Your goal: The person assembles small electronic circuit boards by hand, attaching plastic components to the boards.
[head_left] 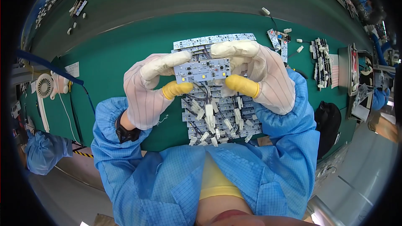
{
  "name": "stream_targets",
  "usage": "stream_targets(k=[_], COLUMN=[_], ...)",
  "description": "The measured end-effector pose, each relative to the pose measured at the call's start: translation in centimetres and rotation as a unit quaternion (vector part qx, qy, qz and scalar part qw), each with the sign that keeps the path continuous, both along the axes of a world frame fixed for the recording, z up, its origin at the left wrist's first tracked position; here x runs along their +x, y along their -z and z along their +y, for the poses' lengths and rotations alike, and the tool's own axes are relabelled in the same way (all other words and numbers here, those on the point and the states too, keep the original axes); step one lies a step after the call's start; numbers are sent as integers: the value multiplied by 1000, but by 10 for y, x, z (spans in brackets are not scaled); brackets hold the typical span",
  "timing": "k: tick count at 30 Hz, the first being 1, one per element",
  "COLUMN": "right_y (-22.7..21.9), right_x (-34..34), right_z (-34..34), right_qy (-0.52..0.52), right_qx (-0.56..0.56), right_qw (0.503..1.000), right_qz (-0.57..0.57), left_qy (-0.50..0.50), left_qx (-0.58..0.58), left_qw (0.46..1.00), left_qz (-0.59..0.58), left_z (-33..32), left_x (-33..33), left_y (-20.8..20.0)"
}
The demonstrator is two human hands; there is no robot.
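Observation:
Between both gloved hands I hold up a small white circuit board [202,70] with a row of yellow LEDs along its lower edge. My left hand [161,73] pinches its left end, a yellow-covered thumb below and white-tipped fingers above. My right hand [247,69] grips the right end in the same way. Dark wires run down from behind it toward white plug connectors [210,117]. Underneath lie rows of similar circuit boards [188,117], many covered by wires and connectors. Another board strip [213,39] lies just beyond my fingers.
Loose boards with connectors [276,39] lie at the right, near a stack of boards [321,62] on edge. A white fan [45,86] stands at the left of the green mat [109,58]. A black item [328,121] sits by my right elbow. Another person's blue sleeve [48,150] shows at far left.

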State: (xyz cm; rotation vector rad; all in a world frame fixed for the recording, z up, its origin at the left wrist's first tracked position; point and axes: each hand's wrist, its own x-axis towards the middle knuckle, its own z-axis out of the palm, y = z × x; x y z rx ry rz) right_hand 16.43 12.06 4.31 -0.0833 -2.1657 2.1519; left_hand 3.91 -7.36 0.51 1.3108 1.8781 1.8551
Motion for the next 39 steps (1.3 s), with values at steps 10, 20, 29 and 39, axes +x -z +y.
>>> stream_targets(k=[10, 20, 29, 39], right_y=[11, -3, 46, -20], right_x=[-1, 21, 55, 54], right_z=[9, 38, 116, 78], right_qy=[-23, 152, 229, 210], right_qx=[-213, 177, 638, 80], right_qw=[965, 972, 661, 974], right_qz=[-151, 4, -322, -37], left_qy=[-47, -167, -185, -28], left_qx=[-225, -180, -243, -136], left_qw=[866, 969, 948, 990], left_qz=[444, -3, 91, 25], left_z=[-22, -40, -60, -18], left_x=[-2, -85, -116, -36], left_y=[5, 19, 48, -13])
